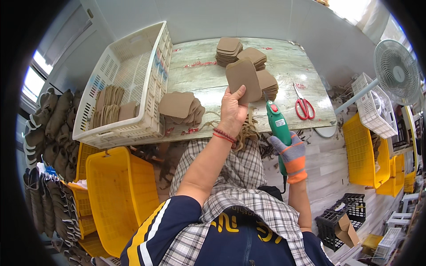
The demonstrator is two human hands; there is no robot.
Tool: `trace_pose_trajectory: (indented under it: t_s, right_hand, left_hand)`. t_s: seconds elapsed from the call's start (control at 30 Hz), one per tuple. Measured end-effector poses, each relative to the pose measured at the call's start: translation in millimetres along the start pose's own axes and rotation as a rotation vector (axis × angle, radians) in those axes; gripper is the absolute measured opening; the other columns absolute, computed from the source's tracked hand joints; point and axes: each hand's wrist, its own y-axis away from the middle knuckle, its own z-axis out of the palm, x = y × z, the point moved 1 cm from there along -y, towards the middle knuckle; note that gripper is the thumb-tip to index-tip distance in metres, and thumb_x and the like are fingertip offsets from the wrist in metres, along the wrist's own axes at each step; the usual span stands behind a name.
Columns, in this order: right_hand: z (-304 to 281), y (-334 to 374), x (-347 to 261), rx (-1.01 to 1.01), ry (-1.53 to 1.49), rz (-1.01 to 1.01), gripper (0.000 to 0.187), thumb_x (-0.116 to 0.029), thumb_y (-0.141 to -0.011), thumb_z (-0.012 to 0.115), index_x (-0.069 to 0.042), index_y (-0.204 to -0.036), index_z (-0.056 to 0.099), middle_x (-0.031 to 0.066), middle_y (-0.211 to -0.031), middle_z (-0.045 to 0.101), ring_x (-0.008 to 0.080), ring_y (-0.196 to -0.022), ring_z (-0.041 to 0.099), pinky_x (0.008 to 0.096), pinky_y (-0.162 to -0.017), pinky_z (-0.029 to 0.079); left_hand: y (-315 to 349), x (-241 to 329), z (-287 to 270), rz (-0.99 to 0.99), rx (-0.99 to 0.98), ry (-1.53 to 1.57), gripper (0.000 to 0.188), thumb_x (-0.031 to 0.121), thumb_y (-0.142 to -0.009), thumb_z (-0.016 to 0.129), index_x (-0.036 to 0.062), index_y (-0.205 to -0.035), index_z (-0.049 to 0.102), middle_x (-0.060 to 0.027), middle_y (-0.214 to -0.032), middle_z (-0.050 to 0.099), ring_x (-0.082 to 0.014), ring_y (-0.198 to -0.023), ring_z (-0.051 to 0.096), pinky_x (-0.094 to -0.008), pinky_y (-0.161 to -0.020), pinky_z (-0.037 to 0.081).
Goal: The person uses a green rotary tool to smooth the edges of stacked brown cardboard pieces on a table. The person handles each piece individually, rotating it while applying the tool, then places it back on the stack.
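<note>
Upright between the thumb and fingers of my bare left hand (234, 108) is a brown rounded-square fabric piece (243, 75), above the table's front half. My right hand (291, 153), in a grey and orange glove, is wrapped round a green corded handheld power tool (278, 122) with a red button. Its thin tip points up beside the piece's lower right edge; whether they touch I cannot tell. Behind the piece are stacks of similar pieces (228, 49), partly hidden. A looser pile (176, 105) lies to the left. Thin brown offcut strips (249, 128) hang at the table edge below my left hand.
Red-handled scissors (305, 107) lie on the table (306, 62) at right. A white plastic crate (155, 73) holding more brown pieces stands at left. Yellow bins (120, 195) flank me on both sides. A standing fan (396, 71) and black crate (326, 226) are at right.
</note>
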Motion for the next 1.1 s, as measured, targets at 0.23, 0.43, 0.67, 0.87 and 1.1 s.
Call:
trace_pose_trajectory:
  t_s: [0.23, 0.43, 0.67, 0.87, 1.1]
  right_hand:
    - [4, 8, -13, -0.017, -0.005, -0.003, 0.04, -0.031, -0.073, 0.078, -0.001, -0.094, 0.061, 0.004, -0.064, 0.06, 0.0092, -0.051, 0.052, 0.0256, -0.048, 0.043]
    - [3, 10, -26, -0.013, -0.045, 0.011, 0.038, -0.026, -0.073, 0.079, 0.0, -0.094, 0.061, 0.0027, -0.067, 0.061, 0.0072, -0.052, 0.051, 0.024, -0.048, 0.042]
    - [-2, 3, -24, 0.016, -0.065, -0.015, 0.035, -0.023, -0.074, 0.078, 0.0, -0.094, 0.062, 0.002, -0.066, 0.06, 0.0066, -0.053, 0.05, 0.0241, -0.048, 0.041]
    - [-9, 0, -34, 0.035, -0.103, 0.015, 0.034, -0.022, -0.074, 0.078, 0.0, -0.095, 0.063, 0.0008, -0.066, 0.06, 0.0061, -0.053, 0.05, 0.0233, -0.048, 0.041]
    - [-17, -5, -34, 0.029, -0.135, 0.021, 0.033, -0.021, -0.075, 0.077, 0.0, -0.096, 0.062, 0.0005, -0.067, 0.06, 0.005, -0.054, 0.051, 0.0215, -0.048, 0.04]
  left_hand:
    - [4, -3, 0, -0.008, -0.006, 0.101, 0.031, -0.003, -0.086, 0.058, 0.0033, -0.116, 0.053, -0.0078, -0.114, 0.059, -0.0211, -0.108, 0.056, -0.0362, -0.098, 0.046]
    - [9, -8, 0, -0.038, -0.022, 0.066, 0.027, -0.006, -0.086, 0.056, 0.0043, -0.111, 0.054, -0.0082, -0.112, 0.06, -0.0209, -0.102, 0.059, -0.0354, -0.094, 0.049]
    - [23, -17, 4, -0.124, -0.079, -0.003, 0.031, -0.007, -0.086, 0.054, 0.003, -0.115, 0.051, -0.0109, -0.114, 0.059, -0.023, -0.106, 0.058, -0.0364, -0.095, 0.05]
    - [30, -25, -6, -0.159, -0.162, -0.09, 0.035, -0.006, -0.087, 0.052, 0.0035, -0.121, 0.048, -0.0111, -0.118, 0.058, -0.0236, -0.106, 0.058, -0.0378, -0.093, 0.051]
    - [35, -28, -14, -0.166, -0.197, -0.191, 0.036, -0.008, -0.085, 0.055, 0.004, -0.119, 0.051, -0.0077, -0.112, 0.062, -0.0181, -0.099, 0.062, -0.0325, -0.084, 0.054]
